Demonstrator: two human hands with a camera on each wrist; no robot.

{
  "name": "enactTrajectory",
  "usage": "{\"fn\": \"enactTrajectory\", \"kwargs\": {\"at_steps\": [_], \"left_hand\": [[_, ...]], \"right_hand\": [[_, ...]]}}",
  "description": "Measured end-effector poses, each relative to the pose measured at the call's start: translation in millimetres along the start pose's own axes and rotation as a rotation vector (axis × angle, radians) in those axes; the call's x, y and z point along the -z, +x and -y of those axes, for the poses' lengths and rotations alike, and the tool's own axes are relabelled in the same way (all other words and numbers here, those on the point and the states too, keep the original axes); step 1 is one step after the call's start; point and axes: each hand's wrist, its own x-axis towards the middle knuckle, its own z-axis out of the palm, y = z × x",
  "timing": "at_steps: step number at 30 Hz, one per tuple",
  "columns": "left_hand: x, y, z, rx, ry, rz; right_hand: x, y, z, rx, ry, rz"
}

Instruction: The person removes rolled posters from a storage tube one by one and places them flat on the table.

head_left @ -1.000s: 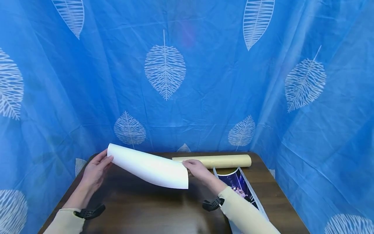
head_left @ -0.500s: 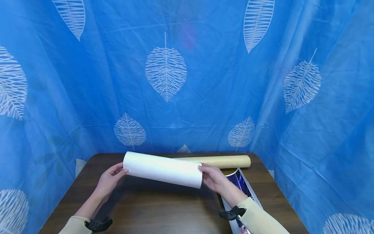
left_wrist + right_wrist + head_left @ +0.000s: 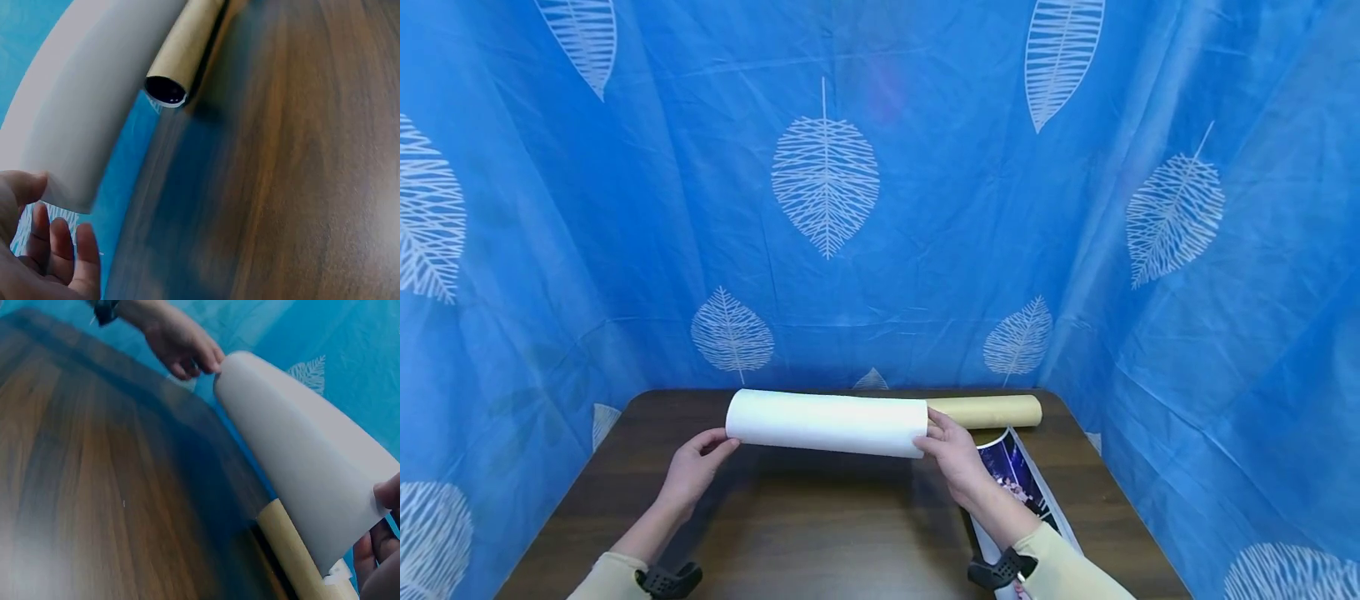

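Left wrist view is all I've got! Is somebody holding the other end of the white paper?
Observer: Yes, the right hand pinches the paper at its right end.
Operator: Cool! What else is on the table?
Observer: A purple picture lies on the right side, partly hidden by the arm.
Operator: Is the person wearing anything?
Observer: Yes, black bands, one by each cream sleeve.

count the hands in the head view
2: the left hand at the left end of the white sheet, the right hand at its right end; no hand appears hidden.
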Motion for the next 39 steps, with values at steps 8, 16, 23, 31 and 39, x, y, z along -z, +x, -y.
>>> {"fn": "enactTrajectory", "kwargs": {"at_steps": [8,16,23,31,39], "left_hand": [[-0.7,1.1,-1.2,0.144,-0.273,0.109],[2.7,-1.5,0.2,0.27,-0.676,0.21],[0.4,-0.1,1.8,0.264,-0.62,0.319],[1.6,-4.4,4.0,0.144,-0.454,0.432],[5.0,-6.7,-6.2,0.032,-0.29,0.485]], "right_hand": [[0.0,-8.9,-7.8,0.136,-0.207,-0.043],[5.1,-13.6,-17.3,0.203,-0.231,-0.006],[10.5,-15.7,-24.8,0.079,-0.07,0.057],[23.0,-13.1,-31.2,0.107,-0.306,0.017],[25.1,-8.7,-26.2,0.446,-0.81,0.091]]}}
